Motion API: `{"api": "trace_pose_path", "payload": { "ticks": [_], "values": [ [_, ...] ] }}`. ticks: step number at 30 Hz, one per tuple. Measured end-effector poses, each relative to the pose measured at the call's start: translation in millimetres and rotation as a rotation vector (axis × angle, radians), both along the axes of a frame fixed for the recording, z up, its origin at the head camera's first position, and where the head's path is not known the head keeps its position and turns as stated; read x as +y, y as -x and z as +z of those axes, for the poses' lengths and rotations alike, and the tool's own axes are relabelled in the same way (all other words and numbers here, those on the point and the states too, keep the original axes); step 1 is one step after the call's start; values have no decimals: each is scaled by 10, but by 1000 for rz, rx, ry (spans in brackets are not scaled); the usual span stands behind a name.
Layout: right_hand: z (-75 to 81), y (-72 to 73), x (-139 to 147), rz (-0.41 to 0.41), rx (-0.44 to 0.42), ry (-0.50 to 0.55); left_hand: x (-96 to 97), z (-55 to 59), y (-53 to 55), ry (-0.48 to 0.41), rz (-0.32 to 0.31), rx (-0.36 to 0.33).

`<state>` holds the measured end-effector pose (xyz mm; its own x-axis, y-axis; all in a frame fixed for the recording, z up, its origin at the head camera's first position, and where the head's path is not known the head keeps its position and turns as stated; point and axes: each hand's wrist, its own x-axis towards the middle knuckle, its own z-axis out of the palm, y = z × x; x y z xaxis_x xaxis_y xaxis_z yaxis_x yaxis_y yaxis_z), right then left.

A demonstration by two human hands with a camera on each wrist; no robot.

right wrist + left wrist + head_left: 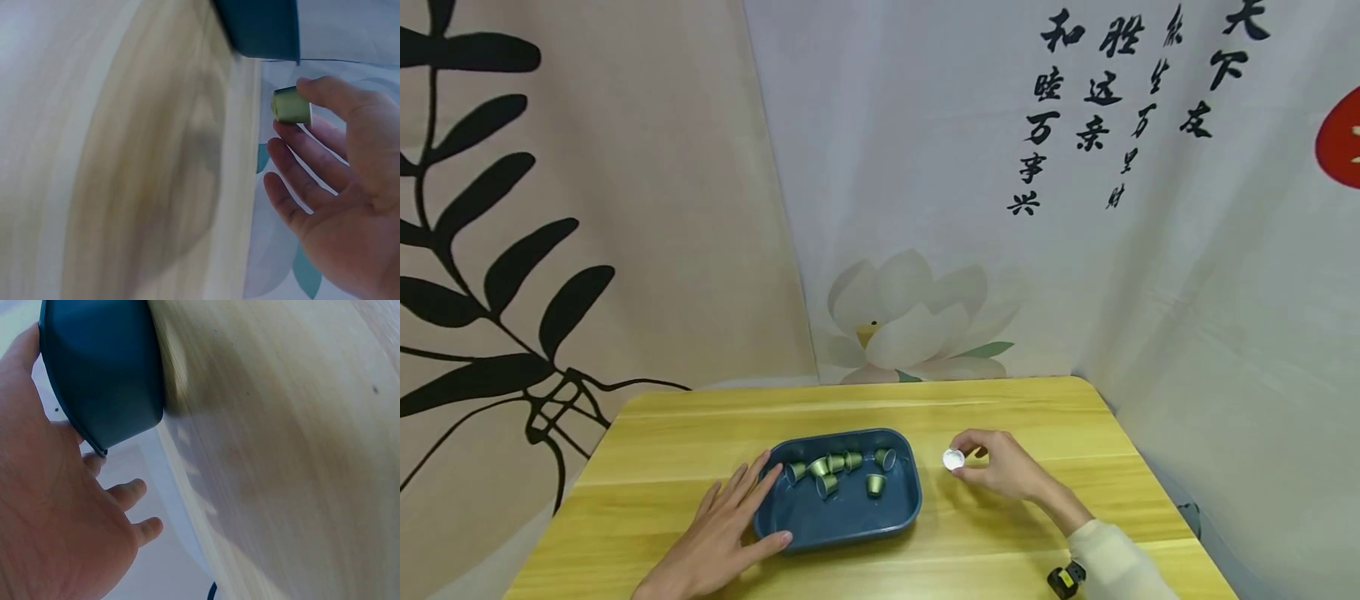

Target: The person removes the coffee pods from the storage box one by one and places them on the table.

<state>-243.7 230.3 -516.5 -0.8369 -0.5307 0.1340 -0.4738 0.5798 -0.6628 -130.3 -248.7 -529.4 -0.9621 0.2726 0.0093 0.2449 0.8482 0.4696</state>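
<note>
Between thumb and fingertips, my right hand (1003, 465) pinches a green coffee capsule (292, 105), to the right of the tray and apart from it. The capsule's silvery lid (953, 459) faces the head camera. My left hand (718, 529) rests at the left end of a dark blue tray (835, 537), its fingers spread and mostly straight over the rim. In the left wrist view the thumb and some fingers touch the tray's rim (65, 412), while two fingers stand off it. Several green capsules (876, 485) lie in the tray, some on their sides, mostly towards its back half.
A yellow wood-grain table (1000, 542) carries the tray. Behind it hangs a pale cloth (925, 208) with dark lettering and a lotus print. A small black and yellow device (1064, 581) sits at the right sleeve (1112, 562).
</note>
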Motion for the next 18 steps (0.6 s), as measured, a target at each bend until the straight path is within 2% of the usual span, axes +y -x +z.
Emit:
{"api": "trace_pose_path", "payload": {
  "ticks": [6,12,18],
  "values": [
    [-113,43,2,-20,-42,-19,0,-14,-2,2,1,6],
    [-164,63,-20,-22,-61,-30,-2,-31,-3,-5,0,33],
    [-218,73,-45,-25,-72,-36,-1,-38,-5,-11,3,25]
  ]
}}
